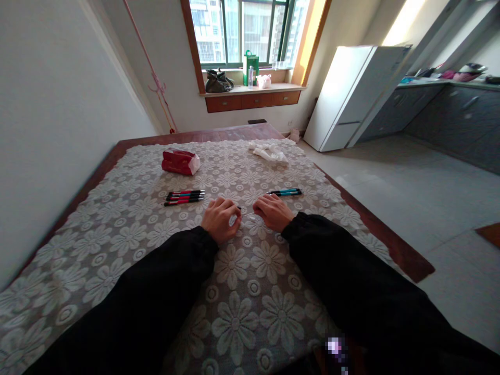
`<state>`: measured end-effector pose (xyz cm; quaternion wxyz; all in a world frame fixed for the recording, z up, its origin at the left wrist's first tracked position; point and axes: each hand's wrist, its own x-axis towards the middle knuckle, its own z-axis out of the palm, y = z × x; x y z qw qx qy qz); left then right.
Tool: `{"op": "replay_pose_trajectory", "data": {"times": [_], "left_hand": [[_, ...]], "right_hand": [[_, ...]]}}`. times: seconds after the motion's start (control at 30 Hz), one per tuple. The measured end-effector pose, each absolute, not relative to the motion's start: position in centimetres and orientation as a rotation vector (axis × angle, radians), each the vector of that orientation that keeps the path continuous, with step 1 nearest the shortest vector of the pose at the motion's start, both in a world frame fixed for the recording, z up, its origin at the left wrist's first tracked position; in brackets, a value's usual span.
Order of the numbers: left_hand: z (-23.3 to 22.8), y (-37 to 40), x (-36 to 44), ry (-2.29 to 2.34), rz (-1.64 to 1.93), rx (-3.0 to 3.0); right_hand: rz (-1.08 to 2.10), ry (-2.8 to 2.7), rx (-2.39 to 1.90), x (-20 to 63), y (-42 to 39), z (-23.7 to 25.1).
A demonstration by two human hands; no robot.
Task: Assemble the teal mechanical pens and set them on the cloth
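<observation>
My left hand (221, 219) is closed, thumb and fingers pinched together, low over the lace tablecloth. A small dark tip pokes out by its fingertips; the rest of that piece is hidden in the hand. My right hand (273, 213) is closed too, its fingertips on one end of a thin pale rod (247, 214) that spans the gap towards my left fingers. To the left lie several red, blue and black pens (184, 197) side by side. Just beyond my right hand are two blue and black pens (287, 192).
A red packet (177, 162) with a white end and a crumpled white plastic bag (269, 153) lie farther back on the flowered tablecloth (234, 312). The table's brown wooden edge (410, 263) shows at right. Beyond stand a white refrigerator (339, 94) and a windowsill with bags.
</observation>
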<state>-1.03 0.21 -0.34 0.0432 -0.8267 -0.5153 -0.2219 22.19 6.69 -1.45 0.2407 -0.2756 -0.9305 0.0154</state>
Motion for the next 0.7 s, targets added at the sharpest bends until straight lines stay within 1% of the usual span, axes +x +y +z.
{"op": "replay_pose_trajectory", "data": {"times": [0.13, 0.4, 0.6, 0.7], "left_hand": [[-0.46, 0.28, -0.88, -1.531, -0.69, -2.55], [-0.77, 0.62, -0.87, -1.416, -0.774, -2.576], [-0.69, 0.68, -1.03, -1.483, -0.894, -2.543], [-1.08, 0.98, -1.15, -1.562, -0.834, -2.502]], "right_hand": [[0.082, -2.555, -0.732, 21.94, 6.56, -1.71], [0.266, -2.595, -0.681, 21.39, 6.16, -1.82], [0.26, -2.509, -0.755, 21.6, 6.31, -1.76], [0.179, -2.488, -0.859, 21.91, 6.69, -1.8]]}}
